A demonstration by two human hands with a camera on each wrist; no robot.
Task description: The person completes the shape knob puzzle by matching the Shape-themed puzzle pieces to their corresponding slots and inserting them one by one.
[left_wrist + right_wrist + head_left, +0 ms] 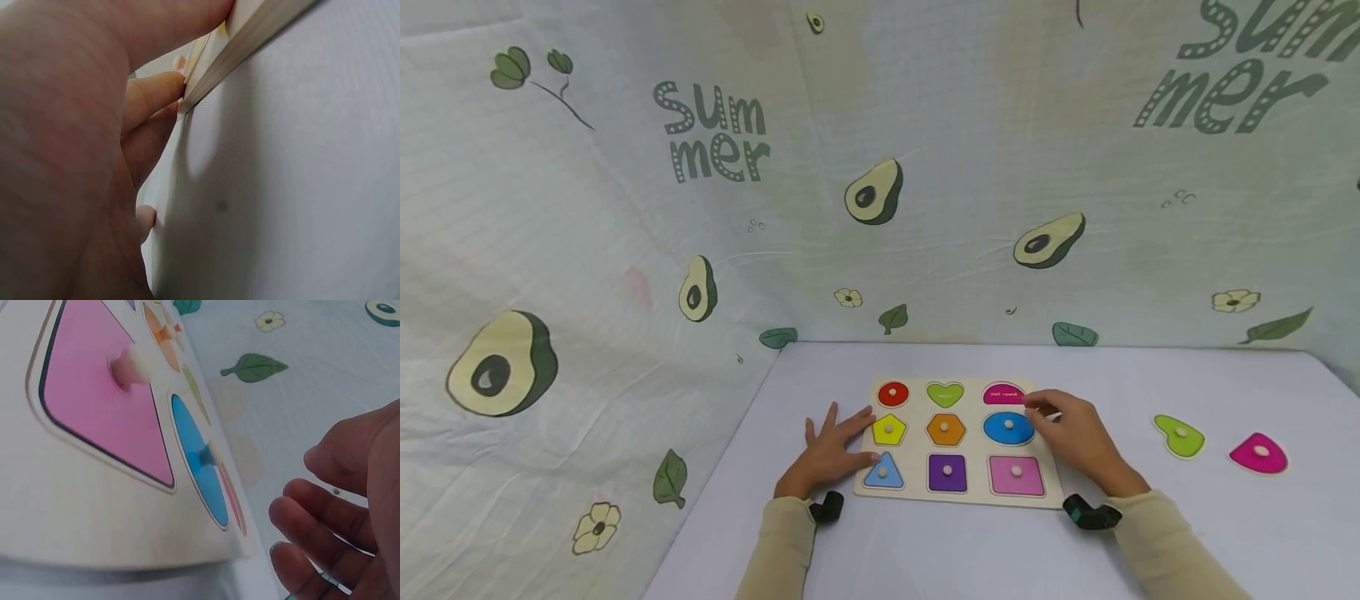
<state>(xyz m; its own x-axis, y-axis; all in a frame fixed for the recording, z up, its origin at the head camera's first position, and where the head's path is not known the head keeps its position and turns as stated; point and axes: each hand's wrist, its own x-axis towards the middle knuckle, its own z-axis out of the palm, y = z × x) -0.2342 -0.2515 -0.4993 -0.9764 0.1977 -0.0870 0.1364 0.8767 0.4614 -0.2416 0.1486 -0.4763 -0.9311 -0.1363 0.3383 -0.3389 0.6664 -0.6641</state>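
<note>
A wooden shape puzzle board (917, 487) lies on the white table. My left hand (827, 454) rests at its left edge with fingers spread, thumb by the light-blue triangle (883, 473) and fingertips near the yellow pentagon (889, 430). My right hand (1081, 433) is over the board's right side, beside the blue oval (1006, 427). In the right wrist view its fingers (300, 519) are loosely bent, with nothing between them. The heart recess (945, 394) and half-round recess (1003, 393) show printed labels and no knobs.
A green heart piece (1180, 437) and a magenta half-round piece (1260, 454), both knobbed, lie on the table to the right. A red circle (892, 393), orange hexagon (946, 429), purple square (947, 473) and pink rectangle (1017, 476) sit in the board. A printed cloth (940, 275) hangs behind.
</note>
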